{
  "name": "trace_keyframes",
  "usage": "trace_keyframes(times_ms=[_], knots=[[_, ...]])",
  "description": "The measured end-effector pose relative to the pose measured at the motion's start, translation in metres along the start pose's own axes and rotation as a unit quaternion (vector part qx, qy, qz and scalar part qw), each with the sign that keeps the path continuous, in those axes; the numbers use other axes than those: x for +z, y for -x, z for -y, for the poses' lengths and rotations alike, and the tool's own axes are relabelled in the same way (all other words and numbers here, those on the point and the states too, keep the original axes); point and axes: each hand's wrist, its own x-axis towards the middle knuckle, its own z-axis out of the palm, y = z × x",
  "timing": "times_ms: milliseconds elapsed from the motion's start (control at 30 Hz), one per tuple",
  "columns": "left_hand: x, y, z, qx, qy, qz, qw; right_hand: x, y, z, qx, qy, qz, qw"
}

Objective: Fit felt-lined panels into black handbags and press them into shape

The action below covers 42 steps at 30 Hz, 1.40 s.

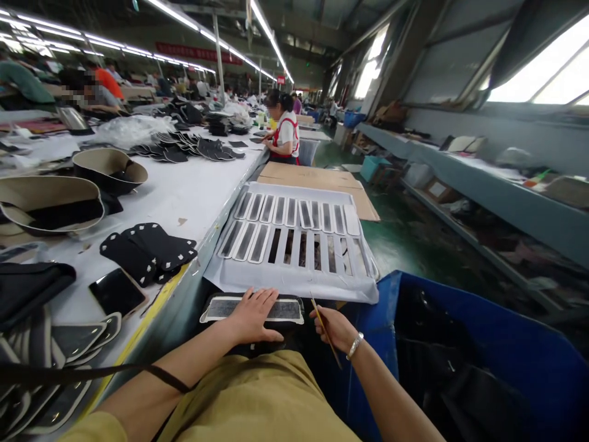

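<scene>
Left grip [251, 316] lies open and flat on one gray, white-edged rectangle patch [288, 309] over the lap. Right grip [334, 325] pinches one thin wooden stick [315, 307]. One white tray [294, 277] ahead has two rows of slots.

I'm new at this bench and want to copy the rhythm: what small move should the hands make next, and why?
Probably lower the thin stick in the right hand onto the dark strip. The left hand lies flat on the strip, pinning it, and the stick's upper end sits just off the strip's right end, apparently not touching.
</scene>
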Motion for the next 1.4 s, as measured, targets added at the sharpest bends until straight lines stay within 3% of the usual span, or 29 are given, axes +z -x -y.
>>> trace_keyframes(times_ms=[167, 333, 467, 533, 667, 767, 867, 967, 1167, 1400], knots=[[0.010, -0.026, -0.026, 0.011, 0.026, -0.006, 1.000, 0.003, 0.028, -0.040, 0.030, -0.100, 0.024, 0.994], [0.020, -0.044, -0.040, -0.005, -0.022, -0.028, 0.999, -0.009, 0.047, -0.077, 0.011, -0.174, 0.054, 0.983], [0.023, -0.044, -0.045, -0.003, -0.055, -0.046, 0.997, -0.029, 0.052, -0.092, 0.005, -0.129, 0.084, 0.988], [0.024, -0.043, -0.046, 0.001, -0.074, -0.051, 0.996, -0.040, 0.052, -0.091, -0.003, -0.072, 0.129, 0.989], [0.025, -0.042, -0.048, 0.014, -0.102, -0.066, 0.992, -0.056, 0.051, -0.066, -0.006, 0.080, 0.229, 0.970], [0.026, -0.042, -0.048, 0.017, -0.103, -0.072, 0.992, -0.059, 0.049, -0.029, -0.045, 0.231, 0.222, 0.946], [0.026, -0.042, -0.048, 0.018, -0.096, -0.072, 0.993, -0.053, 0.045, 0.012, -0.091, 0.394, 0.214, 0.889], [0.027, -0.042, -0.047, 0.017, -0.081, -0.075, 0.994, -0.043, 0.034, 0.042, -0.091, 0.505, 0.243, 0.824], [0.030, -0.044, -0.043, 0.027, -0.068, -0.089, 0.993, -0.025, 0.011, 0.066, -0.093, 0.594, 0.285, 0.746], [0.029, -0.046, -0.041, 0.041, -0.065, -0.087, 0.993, -0.014, 0.006, 0.079, -0.046, 0.587, 0.317, 0.744]])
